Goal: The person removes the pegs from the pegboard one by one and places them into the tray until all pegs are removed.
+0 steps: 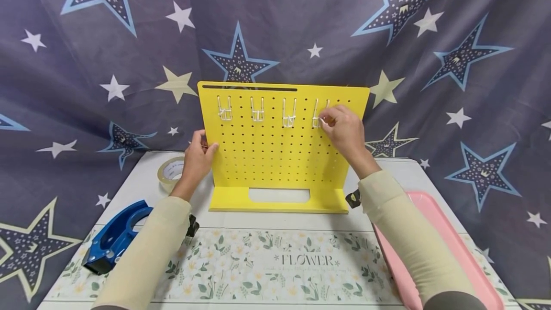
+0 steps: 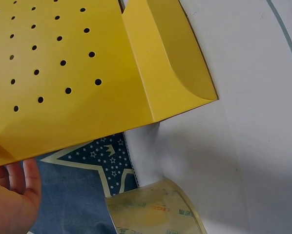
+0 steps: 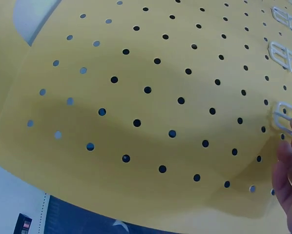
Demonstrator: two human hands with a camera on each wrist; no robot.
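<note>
A yellow pegboard (image 1: 275, 157) stands upright on its bent base on the table. My left hand (image 1: 199, 161) grips its left edge, thumb in front and fingers behind; the left wrist view shows this hand (image 2: 14, 200) at the board's edge. Near the upper right corner, my right hand (image 1: 346, 130) pinches a white wire hook (image 1: 316, 110) that hangs on the board. In the right wrist view the fingertips are at this hook (image 3: 281, 114). Three similar hooks hang in a row to its left: one hook (image 1: 289, 117), another (image 1: 257, 115) and the leftmost (image 1: 225, 114).
A roll of clear tape (image 1: 165, 176) stands left of the board, behind my left forearm. Nearer me on the left lies a blue tape dispenser (image 1: 114, 233). A pink tray (image 1: 452, 248) sits at the right, partly under my right arm. A star-patterned cloth (image 1: 275, 23) hangs behind the table.
</note>
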